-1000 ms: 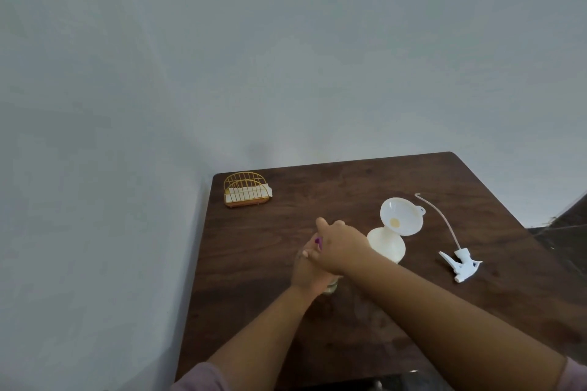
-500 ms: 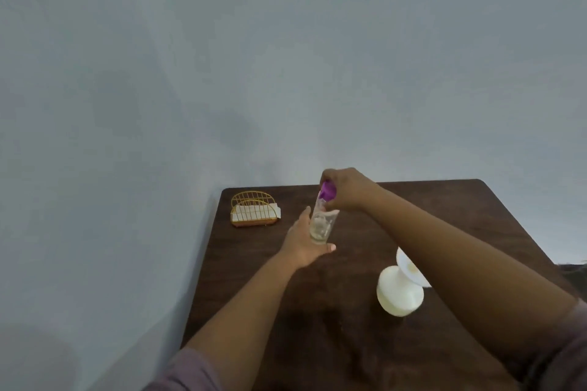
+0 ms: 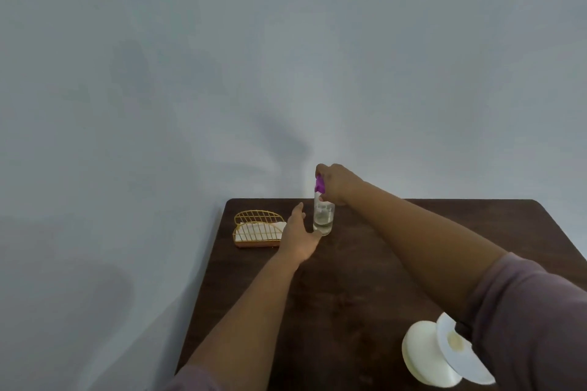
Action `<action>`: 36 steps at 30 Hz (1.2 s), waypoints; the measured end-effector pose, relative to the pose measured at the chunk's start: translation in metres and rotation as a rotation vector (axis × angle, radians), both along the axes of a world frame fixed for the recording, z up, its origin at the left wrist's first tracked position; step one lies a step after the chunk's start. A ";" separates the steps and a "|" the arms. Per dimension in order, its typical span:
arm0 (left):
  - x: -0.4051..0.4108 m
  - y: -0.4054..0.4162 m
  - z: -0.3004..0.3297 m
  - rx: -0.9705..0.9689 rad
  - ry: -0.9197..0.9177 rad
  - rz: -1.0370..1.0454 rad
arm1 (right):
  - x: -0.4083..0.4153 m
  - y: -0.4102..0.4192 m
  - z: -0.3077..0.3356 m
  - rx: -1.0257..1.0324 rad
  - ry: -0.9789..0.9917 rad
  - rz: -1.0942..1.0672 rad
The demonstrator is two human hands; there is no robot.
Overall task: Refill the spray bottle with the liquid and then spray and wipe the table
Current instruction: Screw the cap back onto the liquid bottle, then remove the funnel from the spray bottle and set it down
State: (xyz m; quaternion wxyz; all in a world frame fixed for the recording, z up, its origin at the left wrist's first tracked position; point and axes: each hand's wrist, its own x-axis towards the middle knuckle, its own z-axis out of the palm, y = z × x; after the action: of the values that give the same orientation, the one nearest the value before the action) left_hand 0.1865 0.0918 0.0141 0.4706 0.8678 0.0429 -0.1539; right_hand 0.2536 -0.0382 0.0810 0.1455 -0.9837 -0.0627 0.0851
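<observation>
Two hands are out over the far half of the table (image 3: pixel 365 279), and the change since a second ago is plain: then both were bunched together around something near the middle, beside the white bottle; now my right hand (image 3: pixel 336 182) has carried a small clear bottle (image 3: pixel 323 216) with a purple cap (image 3: pixel 319 185) toward the far edge, where it stands upright at the table surface, though I cannot tell whether it is fully set down. My right fingers curl round the cap and neck, gripping from above. My left hand (image 3: pixel 300 236) has let go and lies open just left of the clear bottle, fingers straight; whether the thumb brushes the base I cannot tell. I judge this means the refill liquid is being put aside, so the pouring step is likely finished or paused; a little clear liquid shows in its lower part. The spray bottle (image 3: pixel 425 359), white, sits at the near right with the funnel (image 3: pixel 460 349) in its neck, partly behind my right sleeve. The trigger head, seen to the right a second ago, is now out of frame. Counting: one clear bottle, one purple cap, one spray bottle, one funnel, one gold wire rack (image 3: pixel 259 228) at the far left holding a white cloth (image 3: pixel 260 227), one table.
</observation>
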 end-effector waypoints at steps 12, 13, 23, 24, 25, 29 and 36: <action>-0.010 -0.007 0.001 -0.057 -0.038 0.036 | -0.016 0.000 -0.006 0.140 0.017 -0.115; -0.014 -0.008 0.004 -0.059 -0.053 0.033 | -0.022 -0.001 -0.005 0.154 0.005 -0.144; -0.093 -0.021 0.020 -0.162 -0.157 -0.032 | -0.131 -0.009 0.015 0.188 -0.046 -0.186; -0.103 -0.023 0.023 -0.180 -0.156 -0.047 | -0.146 -0.012 0.019 0.187 -0.051 -0.193; -0.113 -0.026 0.026 -0.205 -0.154 -0.064 | -0.161 -0.016 0.023 0.180 -0.064 -0.202; -0.155 -0.039 0.028 -0.267 -0.136 -0.130 | -0.220 -0.044 0.039 0.191 -0.156 -0.291; -0.206 -0.055 0.004 -0.165 -0.165 -0.265 | -0.301 -0.112 0.032 0.382 -0.177 -0.578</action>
State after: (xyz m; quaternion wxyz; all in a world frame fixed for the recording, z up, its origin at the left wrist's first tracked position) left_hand -0.0198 0.0367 0.0178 0.5178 0.8340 -0.1234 -0.1456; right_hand -0.0472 -0.1505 0.1131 0.3387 -0.9195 0.1909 -0.0581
